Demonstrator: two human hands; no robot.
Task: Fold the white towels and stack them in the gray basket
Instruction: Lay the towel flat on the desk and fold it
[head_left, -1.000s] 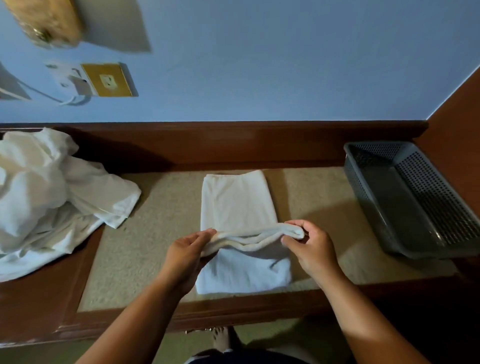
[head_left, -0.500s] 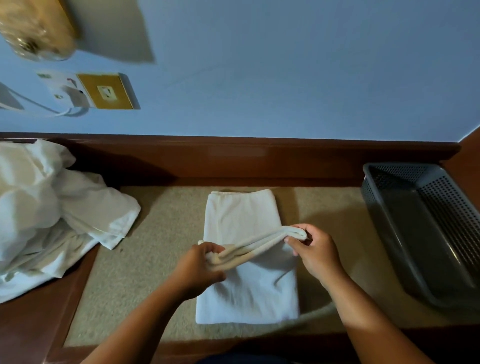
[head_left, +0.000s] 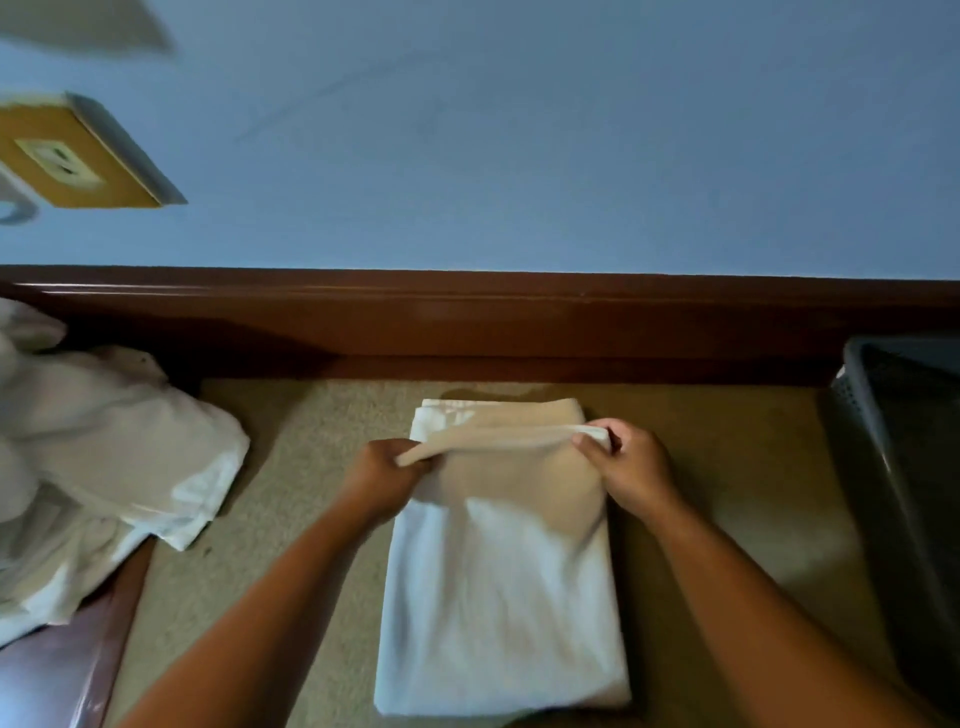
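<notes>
Towel (head_left: 498, 597), white and folded into a long rectangle, lies flat at the middle of the tabletop (head_left: 291, 467), its near end toward 6 o'clock. Both hands pinch the edge of its upper layer, raised off the cloth close to the far end. The left hand (head_left: 382, 480) is curled round the corner at 9 o'clock and the right hand (head_left: 631, 467) round the corner at 3 o'clock, with the edge stretched between them. Cloth like this looks light, soft and limp, so I judge it will sag and skew unless it is held at both corners with the edge kept taut; it should neither slip nor break. Loose white towels (head_left: 104, 467) are heaped at 9 o'clock, well apart. Gray basket (head_left: 904, 467) sits at 3 o'clock, its inside too dark to tell what it holds
</notes>
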